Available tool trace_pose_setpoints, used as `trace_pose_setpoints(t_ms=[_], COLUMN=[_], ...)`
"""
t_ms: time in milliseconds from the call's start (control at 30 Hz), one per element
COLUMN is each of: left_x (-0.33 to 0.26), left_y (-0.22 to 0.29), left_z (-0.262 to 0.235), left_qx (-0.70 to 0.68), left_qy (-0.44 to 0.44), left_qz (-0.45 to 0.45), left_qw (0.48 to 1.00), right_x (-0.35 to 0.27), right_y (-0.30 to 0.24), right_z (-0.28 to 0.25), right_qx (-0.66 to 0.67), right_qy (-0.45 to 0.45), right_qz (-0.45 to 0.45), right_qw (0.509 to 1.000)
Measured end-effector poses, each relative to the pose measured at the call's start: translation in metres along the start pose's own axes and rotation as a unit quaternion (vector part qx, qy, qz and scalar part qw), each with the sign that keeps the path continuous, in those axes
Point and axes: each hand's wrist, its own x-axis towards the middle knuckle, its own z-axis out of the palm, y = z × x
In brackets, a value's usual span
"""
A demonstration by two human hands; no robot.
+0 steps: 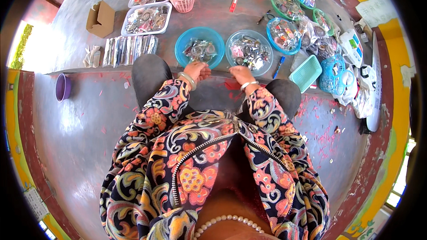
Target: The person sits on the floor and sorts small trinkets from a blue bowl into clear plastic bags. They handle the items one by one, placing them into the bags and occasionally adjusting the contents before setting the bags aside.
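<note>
My left hand point(197, 71) is closed, its fingers curled at the near rim of a blue basin point(179, 48). Small plastic-wrapped trinkets point(199, 50) lie in that basin. Close to the near left side of a clear bowl point(231, 57), my right hand point(241, 74) is also closed, fingertips pinched together. The bowl holds a mix of small packaged items point(251, 53), dark, silver and pink. Whatever either hand grips is too small or hidden to make out. A gap separates the two hands.
At left stand an open cardboard box point(100, 19), a row of packets point(130, 50) and a white tray point(126, 31). A pink basket point(183, 4) stands behind. To the right are a blue pen point(279, 67), a green basket point(306, 74) and several filled basins. A purple bucket point(63, 87) sits far left.
</note>
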Motion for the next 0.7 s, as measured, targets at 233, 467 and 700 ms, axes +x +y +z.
trace_pose_setpoints(t_ms=[233,467,700], left_x=[-0.056,-0.031,-0.016], left_y=[0.011,-0.032,-0.04], left_z=[0.016,0.007,0.002], left_qx=[-0.004,0.135,0.193], left_qy=[-0.095,-0.048,-0.052], left_qz=[0.027,-0.054,-0.046], left_qw=[0.995,0.988,0.979], right_x=[0.043,0.05,0.053], right_y=[-0.016,0.039,0.045], right_z=[-0.073,-0.103,-0.098], right_qx=[-0.535,-0.547,-0.564], right_qy=[0.085,0.09,0.086], right_qz=[0.072,0.187,0.176], right_qw=[0.837,0.811,0.802])
